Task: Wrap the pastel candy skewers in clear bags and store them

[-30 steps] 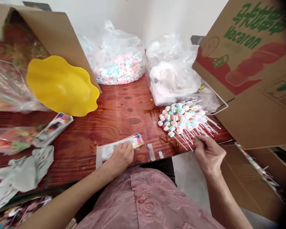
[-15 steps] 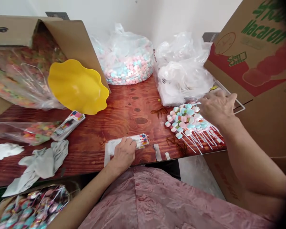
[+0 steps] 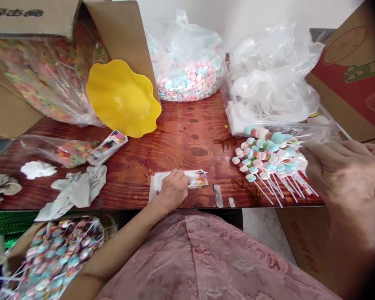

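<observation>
— Since a second ago the right hand has left the stick ends at the table edge and now hangs by the right side of the pile of candy sticks, closer to the camera.

— Is it holding one?

— Fingers are loosely curled beside the pastel heads, but I cannot tell whether anything is pinched. The pile lies on the red wooden table, heads toward the bags, sticks fanned toward the near edge.

— And the left hand?

— It stays put, pressed flat, fingers bent, on a small printed packet near the front edge — not lifting it.

— Around them?

— A yellow wavy bowl leans on a cardboard box; a clear bag of pastel candies stands behind.
</observation>
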The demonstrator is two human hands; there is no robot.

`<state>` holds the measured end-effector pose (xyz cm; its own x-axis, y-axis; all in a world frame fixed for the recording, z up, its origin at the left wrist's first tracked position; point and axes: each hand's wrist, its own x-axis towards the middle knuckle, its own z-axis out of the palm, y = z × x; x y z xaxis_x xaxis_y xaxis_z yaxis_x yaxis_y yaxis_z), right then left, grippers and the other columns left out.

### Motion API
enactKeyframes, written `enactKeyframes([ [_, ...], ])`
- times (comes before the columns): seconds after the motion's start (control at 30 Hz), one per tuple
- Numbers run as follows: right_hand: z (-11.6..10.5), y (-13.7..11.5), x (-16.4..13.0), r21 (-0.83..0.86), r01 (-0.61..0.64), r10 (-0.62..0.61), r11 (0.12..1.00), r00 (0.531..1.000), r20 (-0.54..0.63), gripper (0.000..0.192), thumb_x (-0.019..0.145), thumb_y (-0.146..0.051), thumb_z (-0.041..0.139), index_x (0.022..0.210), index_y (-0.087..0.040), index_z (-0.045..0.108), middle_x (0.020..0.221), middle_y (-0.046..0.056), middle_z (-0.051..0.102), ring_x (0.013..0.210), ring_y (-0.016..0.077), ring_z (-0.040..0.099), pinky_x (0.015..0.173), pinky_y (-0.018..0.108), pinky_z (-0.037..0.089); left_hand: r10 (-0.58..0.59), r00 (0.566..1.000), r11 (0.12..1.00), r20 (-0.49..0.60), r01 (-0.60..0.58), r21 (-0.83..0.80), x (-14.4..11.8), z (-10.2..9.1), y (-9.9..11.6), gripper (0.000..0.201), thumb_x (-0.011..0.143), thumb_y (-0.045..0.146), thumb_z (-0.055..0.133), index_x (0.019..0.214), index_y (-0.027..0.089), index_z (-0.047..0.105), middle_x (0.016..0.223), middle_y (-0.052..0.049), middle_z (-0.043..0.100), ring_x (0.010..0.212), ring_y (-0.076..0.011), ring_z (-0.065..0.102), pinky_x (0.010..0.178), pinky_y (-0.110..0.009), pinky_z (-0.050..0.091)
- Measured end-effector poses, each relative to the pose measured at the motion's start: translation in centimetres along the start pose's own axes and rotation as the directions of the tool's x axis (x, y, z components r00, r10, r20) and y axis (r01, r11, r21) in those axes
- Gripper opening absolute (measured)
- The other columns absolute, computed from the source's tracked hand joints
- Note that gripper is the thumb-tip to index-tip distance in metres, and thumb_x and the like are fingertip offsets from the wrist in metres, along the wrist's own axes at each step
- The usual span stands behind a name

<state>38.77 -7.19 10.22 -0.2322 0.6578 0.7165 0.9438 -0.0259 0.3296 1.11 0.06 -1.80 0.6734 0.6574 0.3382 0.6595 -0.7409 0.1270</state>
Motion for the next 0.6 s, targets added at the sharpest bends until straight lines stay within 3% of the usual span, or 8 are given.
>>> enactKeyframes([
  [0.1, -1.1, -3.3, -1.5, 0.279, -0.068, 0.060, 0.958, 0.998, 0.034, 0.010, 0.087, -0.028, 0.061, 0.088, -0.024, 0.070, 0.067, 0.000, 0.069, 0.065, 0.0170, 0.060, 0.070, 0.032, 0.040, -0.002, 1.000, 1.000, -0.021, 0.002, -0.007, -0.4, 0.0, -0.8, 0.022, 0.090, 0.016, 0.056, 0.070, 0.017, 0.063, 0.077, -0.006, 0.063, 0.078, -0.0194, 0.052, 0.068, -0.032, 0.041],
  [0.2, -1.2, -6.9, -3.2, 0.568, -0.184, 0.101, 0.802, 0.979, 0.175, 0.011, 0.086, -0.022, 0.066, 0.095, -0.024, 0.071, 0.076, 0.002, 0.072, 0.070, 0.0179, 0.064, 0.073, 0.033, 0.047, -0.020, 0.999, 1.000, 0.038, 0.020, 0.005, -1.1, -0.4, -1.0, 0.020, 0.093, 0.019, 0.054, 0.077, 0.017, 0.066, 0.081, -0.005, 0.065, 0.078, -0.0187, 0.054, 0.067, -0.031, 0.041],
  [0.27, -0.9, -8.7, -4.3, 0.667, -0.299, 0.144, 0.682, 0.950, 0.278, 0.013, 0.086, -0.021, 0.066, 0.097, -0.026, 0.072, 0.083, 0.002, 0.073, 0.075, 0.0186, 0.065, 0.076, 0.034, 0.048, -0.049, 0.995, 0.999, 0.083, 0.049, -0.007, -1.3, -0.8, -1.1, 0.020, 0.095, 0.018, 0.052, 0.081, 0.017, 0.068, 0.084, -0.006, 0.066, 0.080, -0.0186, 0.056, 0.068, -0.031, 0.042],
  [0.43, 0.2, -10.6, -6.4, 0.703, -0.593, 0.263, 0.393, 0.805, 0.532, 0.012, 0.087, -0.029, 0.067, 0.096, -0.029, 0.074, 0.087, 0.003, 0.071, 0.079, 0.0201, 0.064, 0.077, 0.036, 0.051, -0.094, 0.992, 0.959, 0.083, 0.113, -0.260, -1.5, -1.1, -2.0, 0.020, 0.093, 0.017, 0.055, 0.080, 0.016, 0.070, 0.078, -0.005, 0.067, 0.074, -0.0156, 0.058, 0.069, -0.028, 0.044],
  [0.6, 0.1, -11.2, -6.1, 0.676, -0.706, 0.266, 0.209, 0.707, 0.656, 0.012, 0.085, -0.035, 0.069, 0.087, -0.025, 0.076, 0.081, 0.001, 0.069, 0.072, 0.0167, 0.062, 0.073, 0.033, 0.050, -0.292, 0.956, 0.764, 0.035, 0.256, -0.592, -1.3, -0.5, -3.0, 0.017, 0.085, 0.026, 0.069, 0.070, 0.017, 0.069, 0.067, 0.001, 0.064, 0.060, -0.0091, 0.055, 0.060, -0.022, 0.041],
])
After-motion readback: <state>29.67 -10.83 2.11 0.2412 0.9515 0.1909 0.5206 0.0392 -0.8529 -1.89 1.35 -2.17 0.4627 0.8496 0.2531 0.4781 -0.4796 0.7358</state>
